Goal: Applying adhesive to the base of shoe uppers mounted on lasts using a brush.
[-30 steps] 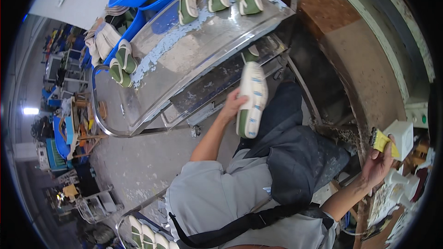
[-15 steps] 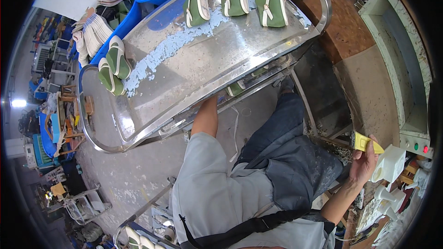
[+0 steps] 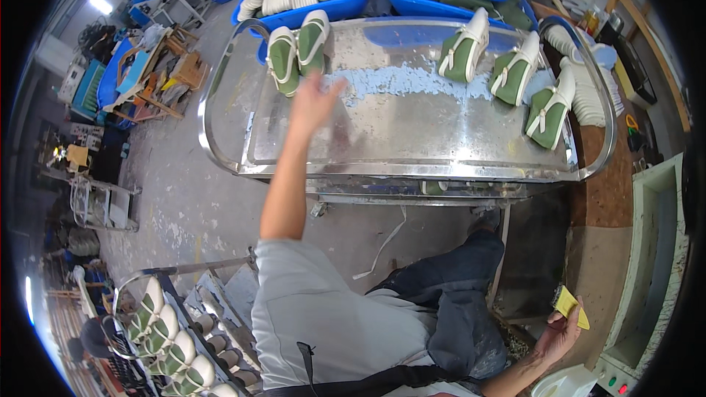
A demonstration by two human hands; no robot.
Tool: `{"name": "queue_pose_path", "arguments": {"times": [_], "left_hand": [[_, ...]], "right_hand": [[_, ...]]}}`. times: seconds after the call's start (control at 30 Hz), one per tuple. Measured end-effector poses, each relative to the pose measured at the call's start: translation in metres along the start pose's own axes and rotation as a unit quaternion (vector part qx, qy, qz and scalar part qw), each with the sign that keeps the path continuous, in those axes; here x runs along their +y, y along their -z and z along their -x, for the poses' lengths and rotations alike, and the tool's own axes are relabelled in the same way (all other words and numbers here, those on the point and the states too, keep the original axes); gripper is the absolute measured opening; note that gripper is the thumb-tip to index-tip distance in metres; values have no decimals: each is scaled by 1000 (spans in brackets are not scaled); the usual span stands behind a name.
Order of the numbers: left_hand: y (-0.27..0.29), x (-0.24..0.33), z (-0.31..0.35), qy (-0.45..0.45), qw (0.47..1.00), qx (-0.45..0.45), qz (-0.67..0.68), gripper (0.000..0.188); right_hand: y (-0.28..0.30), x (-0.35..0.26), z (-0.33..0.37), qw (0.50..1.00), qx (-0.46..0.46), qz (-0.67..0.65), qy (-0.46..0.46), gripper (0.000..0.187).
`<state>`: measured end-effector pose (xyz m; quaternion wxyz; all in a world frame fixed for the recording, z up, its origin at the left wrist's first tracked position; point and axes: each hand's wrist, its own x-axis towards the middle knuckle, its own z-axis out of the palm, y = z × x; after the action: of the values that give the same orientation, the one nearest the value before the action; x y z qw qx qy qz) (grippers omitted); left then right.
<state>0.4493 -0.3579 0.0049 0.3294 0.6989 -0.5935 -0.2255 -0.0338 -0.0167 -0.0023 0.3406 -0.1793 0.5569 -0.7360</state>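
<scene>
My left hand point(image 3: 316, 101) is over the cart's metal top point(image 3: 346, 136), somewhat blurred, with its fingers apart and nothing seen in it. Just beyond its fingertips stand two green and white shoes, the left shoe point(image 3: 282, 60) and the right shoe point(image 3: 313, 40). I cannot tell whether the fingers touch the right one. At the lower right, my right hand point(image 3: 557, 337) grips a yellow-handled brush point(image 3: 568, 304) with dark bristles. Three more green and white shoes stand at the top's right end, including the nearest shoe point(image 3: 551, 112).
Blue bins point(image 3: 316, 9) filled with shoe parts line the cart's far side. White soles point(image 3: 587, 95) are stacked on the brown bench at right, beside a pale green machine point(image 3: 654, 242). A rack of shoes point(image 3: 176, 353) stands at lower left. A white container point(image 3: 566, 382) is below my right hand.
My left hand has come out from beneath the cart top and risen over it toward the left pair of shoes. My view has turned left. The brush remains in my right hand.
</scene>
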Motion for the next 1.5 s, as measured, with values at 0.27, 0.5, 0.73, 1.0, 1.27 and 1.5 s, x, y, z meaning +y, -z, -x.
{"name": "queue_pose_path", "arguments": {"times": [0.27,0.5,0.73,1.0,1.27,1.5], "left_hand": [[-9,-23,-144,130,984,54,-111,71],[5,-71,-197,151,986,66,-21,63],[-20,22,-18,-70,822,14,565,49],[-102,108,145,-48,656,-183,731,67],[-264,242,336,-243,618,-499,557,82],[-340,287,438,-568,607,-431,351,89]], "right_hand": [[-9,4,9,999,-22,-19,37,31],[4,-7,33,998,17,-21,53,32],[50,3,75,993,96,-57,21,34],[79,12,82,994,61,-86,8,37],[227,-50,88,775,424,284,372,18],[276,-50,95,588,427,580,369,21]]}}
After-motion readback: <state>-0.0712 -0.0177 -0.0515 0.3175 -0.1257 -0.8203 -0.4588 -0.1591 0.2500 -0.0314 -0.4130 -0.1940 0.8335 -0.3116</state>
